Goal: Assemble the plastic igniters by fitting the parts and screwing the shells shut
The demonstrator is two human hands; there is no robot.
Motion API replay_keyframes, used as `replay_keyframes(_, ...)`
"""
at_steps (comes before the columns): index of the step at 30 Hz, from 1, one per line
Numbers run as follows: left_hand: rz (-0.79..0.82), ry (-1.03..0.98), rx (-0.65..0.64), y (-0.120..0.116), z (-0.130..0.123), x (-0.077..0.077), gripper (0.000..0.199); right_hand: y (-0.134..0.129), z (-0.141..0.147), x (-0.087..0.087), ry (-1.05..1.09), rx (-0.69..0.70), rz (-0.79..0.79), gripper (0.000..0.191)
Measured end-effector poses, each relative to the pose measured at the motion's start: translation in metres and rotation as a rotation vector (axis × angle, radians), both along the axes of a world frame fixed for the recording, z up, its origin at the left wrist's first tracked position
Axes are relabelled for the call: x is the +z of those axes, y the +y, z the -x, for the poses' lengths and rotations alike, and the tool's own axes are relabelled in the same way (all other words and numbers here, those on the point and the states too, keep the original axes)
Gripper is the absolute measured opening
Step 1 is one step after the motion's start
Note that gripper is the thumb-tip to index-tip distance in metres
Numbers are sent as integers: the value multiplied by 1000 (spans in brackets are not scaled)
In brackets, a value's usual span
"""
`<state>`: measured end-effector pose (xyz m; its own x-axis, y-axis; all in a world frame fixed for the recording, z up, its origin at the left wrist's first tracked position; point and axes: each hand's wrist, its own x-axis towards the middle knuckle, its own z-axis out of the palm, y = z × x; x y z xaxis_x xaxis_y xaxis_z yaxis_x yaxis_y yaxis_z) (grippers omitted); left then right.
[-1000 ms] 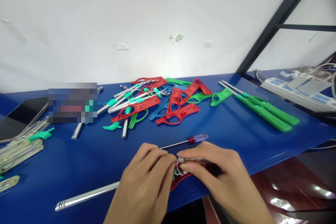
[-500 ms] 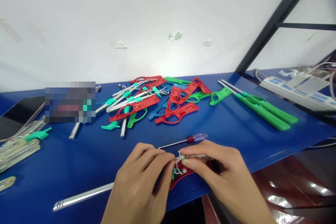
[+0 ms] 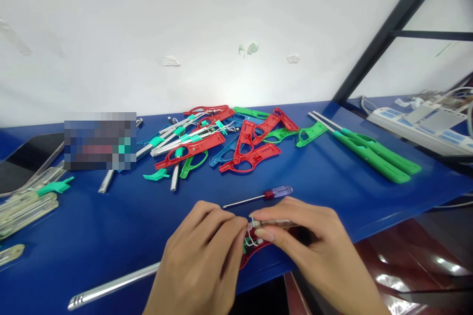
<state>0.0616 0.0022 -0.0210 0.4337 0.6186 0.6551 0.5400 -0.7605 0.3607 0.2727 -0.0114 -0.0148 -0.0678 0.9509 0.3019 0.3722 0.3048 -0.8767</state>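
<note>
A red handle shell (image 3: 254, 254) with white wires (image 3: 252, 239) and a green part inside lies at the table's front edge, partly under both hands. My left hand (image 3: 205, 251) is closed over its left end, fingertips pinched at the wires; what they grip is hidden. From beneath this hand a silver tube (image 3: 114, 285) extends to the lower left. My right hand (image 3: 314, 241) pinches a small clear tank (image 3: 271, 224) between thumb and fingers, its tip beside the left fingertips. Just behind the hands lies a screwdriver (image 3: 273, 193) with a purple and red handle.
Red, blue and green shells (image 3: 251, 157) and silver tubes (image 3: 173, 135) are piled near the wall. Two green lighters (image 3: 380, 157) and a power strip (image 3: 417, 133) are at the right. At the left are clear tanks (image 3: 29, 214), a phone (image 3: 29, 160) and a blurred patch.
The silver tube's far end has shifted slightly down and left. Both hands keep nearly the same hold, with the right fingertips a little closer to the shell.
</note>
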Motion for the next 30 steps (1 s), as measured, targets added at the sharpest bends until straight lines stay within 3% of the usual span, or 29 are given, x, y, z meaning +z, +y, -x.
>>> replay_keyframes(14,12,46,14,0,3,0,20,-2,-2,-1,-111,6,-11,10)
replay_keyframes(22,59,-1,37,0,0,0,20,-3,-2,-4,-163,6,-95,15)
replay_keyframes(30,-74,79,188,-16,13,-9,30,-3,0,-4,-157,-16,-158,16)
